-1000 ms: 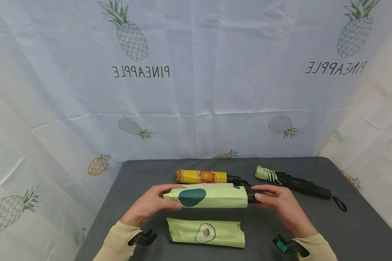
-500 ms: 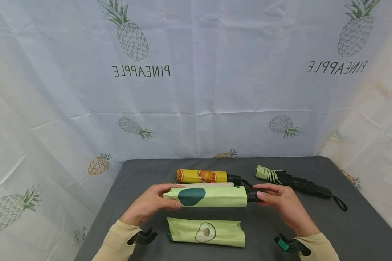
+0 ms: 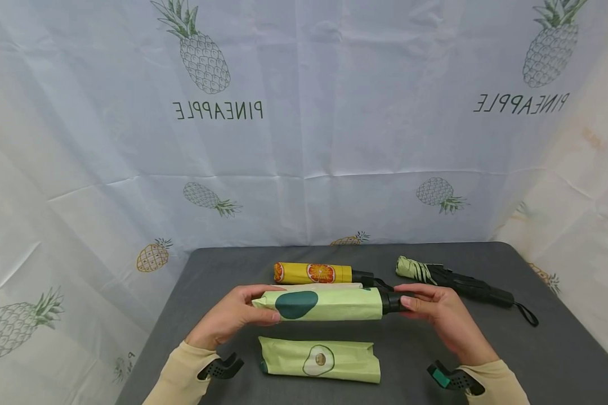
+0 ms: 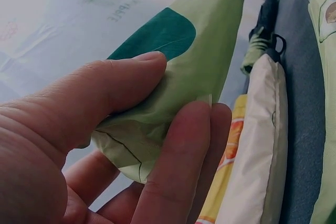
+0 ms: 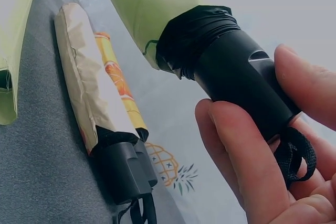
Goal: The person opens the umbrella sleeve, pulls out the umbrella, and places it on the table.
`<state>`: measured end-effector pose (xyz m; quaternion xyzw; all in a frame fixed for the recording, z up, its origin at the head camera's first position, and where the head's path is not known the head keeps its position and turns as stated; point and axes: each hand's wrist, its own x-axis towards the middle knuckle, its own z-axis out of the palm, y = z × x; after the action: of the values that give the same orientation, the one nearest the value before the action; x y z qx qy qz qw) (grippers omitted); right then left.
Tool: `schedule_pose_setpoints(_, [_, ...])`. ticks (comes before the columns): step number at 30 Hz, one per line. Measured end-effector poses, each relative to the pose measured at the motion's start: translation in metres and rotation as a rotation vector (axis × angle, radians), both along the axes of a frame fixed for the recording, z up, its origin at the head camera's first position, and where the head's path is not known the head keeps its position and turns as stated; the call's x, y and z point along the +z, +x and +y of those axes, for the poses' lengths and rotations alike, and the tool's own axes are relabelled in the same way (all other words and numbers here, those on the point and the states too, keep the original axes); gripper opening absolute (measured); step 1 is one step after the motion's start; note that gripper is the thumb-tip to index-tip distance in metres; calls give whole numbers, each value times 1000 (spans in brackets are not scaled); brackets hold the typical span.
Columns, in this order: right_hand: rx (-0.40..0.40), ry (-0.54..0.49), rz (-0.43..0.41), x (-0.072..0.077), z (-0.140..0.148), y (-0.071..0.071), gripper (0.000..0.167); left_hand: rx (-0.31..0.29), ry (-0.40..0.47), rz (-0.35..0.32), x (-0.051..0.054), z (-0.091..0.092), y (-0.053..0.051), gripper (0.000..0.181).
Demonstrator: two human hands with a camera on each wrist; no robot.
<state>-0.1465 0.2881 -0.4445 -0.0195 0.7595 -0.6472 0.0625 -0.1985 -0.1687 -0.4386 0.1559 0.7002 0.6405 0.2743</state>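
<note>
Umbrella (image 3: 344,306), folded and wrapped in pale green fabric with a dark green patch, is held level above the dark grey surface (image 3: 223,264), spanning the gap between two hands. The left hand (image 3: 229,316) pinches the fabric end, thumb on one side and fingers (image 4: 181,150) on the other; the right hand (image 3: 434,312) has its thumb and fingers clamped on the black handle (image 3: 393,302) (a short black strap (image 5: 305,156) loops from its end). Nearer the person lies a light green sleeve (image 3: 289,360) printed with an avocado half. Beyond the held one, a cream umbrella (image 5: 86,72) lies beside a yellow umbrella (image 3: 294,274) printed with orange slices. Farther right, a black and green umbrella (image 3: 463,284) lies slanted, its cord (image 3: 528,316) looped. A pale curtain (image 3: 304,140) with pineapple prints and mirrored lettering hangs behind.
</note>
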Motion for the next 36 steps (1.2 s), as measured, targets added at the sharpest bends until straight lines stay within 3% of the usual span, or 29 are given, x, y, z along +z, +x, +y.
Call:
schedule_pose_setpoints(16, [-12,-1,9,1,6,1,39,-2,0,-6,-2,-1,-1,64])
schedule_pose_setpoints(36, [-33,0,18,3,13,0,45,17,-10,-4,0,0,0,63])
